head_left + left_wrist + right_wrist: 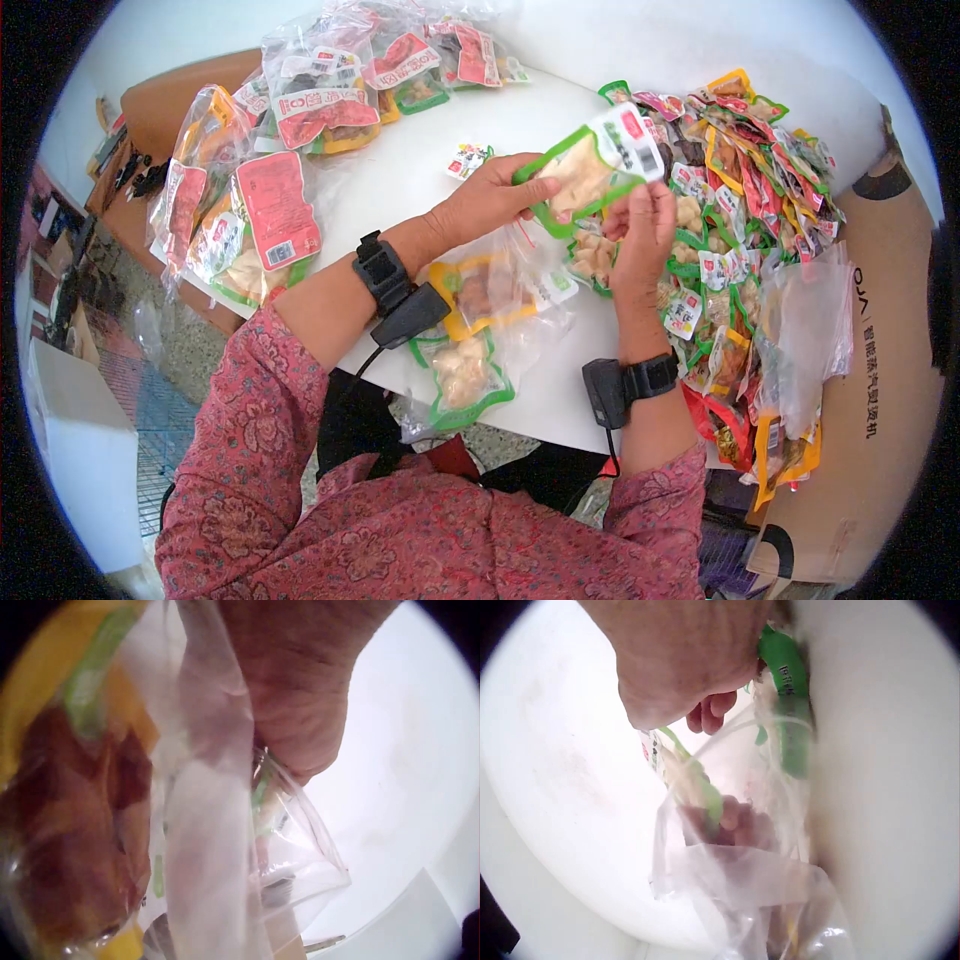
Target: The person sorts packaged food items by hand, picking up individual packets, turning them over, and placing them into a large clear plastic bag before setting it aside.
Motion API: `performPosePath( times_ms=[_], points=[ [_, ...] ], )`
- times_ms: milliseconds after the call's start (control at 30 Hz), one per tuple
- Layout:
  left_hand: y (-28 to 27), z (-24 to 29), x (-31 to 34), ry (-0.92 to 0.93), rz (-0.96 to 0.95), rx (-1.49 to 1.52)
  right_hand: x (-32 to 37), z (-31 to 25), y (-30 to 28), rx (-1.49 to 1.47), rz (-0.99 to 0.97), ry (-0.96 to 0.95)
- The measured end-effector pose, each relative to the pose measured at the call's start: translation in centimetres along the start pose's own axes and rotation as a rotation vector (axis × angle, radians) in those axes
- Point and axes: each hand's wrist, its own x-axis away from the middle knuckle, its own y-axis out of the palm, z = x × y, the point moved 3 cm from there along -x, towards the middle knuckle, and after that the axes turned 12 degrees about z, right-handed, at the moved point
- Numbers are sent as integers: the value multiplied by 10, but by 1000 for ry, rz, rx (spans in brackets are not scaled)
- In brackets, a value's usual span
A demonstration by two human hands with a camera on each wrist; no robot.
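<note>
My left hand [495, 195] holds a green-edged food packet [580, 172] over the table, thumb on its front. Pale pieces show through its window, and a white label is at its far end. My right hand [645, 230] has its fingers curled, pinching the packet's near right edge below the label. Under my forearms lies an open clear bag [530, 325] around a yellow-edged packet [475, 295], with another green-edged packet [462, 375] at the table's near edge. In the right wrist view the clear plastic [735, 862] partly veils the left fingers [739, 825].
A large heap of mixed food packets [720, 190] covers the table's right side. Filled clear bags [330, 100] stand at the back left, more [235, 210] nearer. A small white packet [468, 160] lies mid-table. Flat clear bags [805, 330] and a cardboard box [890, 400] are at the right.
</note>
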Motion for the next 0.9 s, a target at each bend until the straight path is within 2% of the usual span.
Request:
performPosePath(
  times_ms=[67, 100, 133, 167, 200, 233, 267, 300, 367, 467, 533, 600, 633, 667, 700, 767, 900],
  points=[
    [0, 3, -1, 296, 92, -148, -6, 0, -7, 19, -40, -2],
    [-2, 5, -1, 295, 92, -150, -6, -1, -7, -10, -77, 77],
    [-3, 8, 0, 373, 95, -376, -6, -2, -7, -39, -113, 157],
    [-4, 10, 2, 448, 96, -603, -5, -6, -6, -40, -111, 160],
    [-2, 14, 5, 443, 92, -604, -2, -6, -3, -138, -138, 298],
    [2, 19, 9, 528, 93, -705, 0, -8, 0, -236, -163, 437],
    [6, 24, 13, 611, 95, -805, 1, -12, 1, -235, -160, 444],
    [6, 26, 14, 601, 92, -806, 0, -16, 2, -208, -190, 459],
    [7, 28, 16, 755, 84, -930, -4, -11, 0, -114, -233, 475],
    [10, 20, 16, 799, -2, -946, -6, -5, -3, -49, -275, 534],
    [11, 22, 17, 749, -83, -934, -5, -7, -3, -31, -260, 566],
    [10, 24, 15, 702, -160, -917, -12, 3, -12, 24, -259, 517],
    [7, 23, 11, 587, -219, -779, -16, 10, -15, 23, -260, 519],
    [4, 23, 7, 472, -274, -639, -24, 15, -20, -2, -159, 423],
    [1, 26, 6, 472, -273, -640, -29, 15, -24, -27, -60, 327],
    [-6, 34, 3, 397, -313, -395, -35, 15, -30, -49, -34, 283],
    [-15, 34, 3, 393, -437, -462, -28, 6, -20, -176, -7, 187]
  ],
)
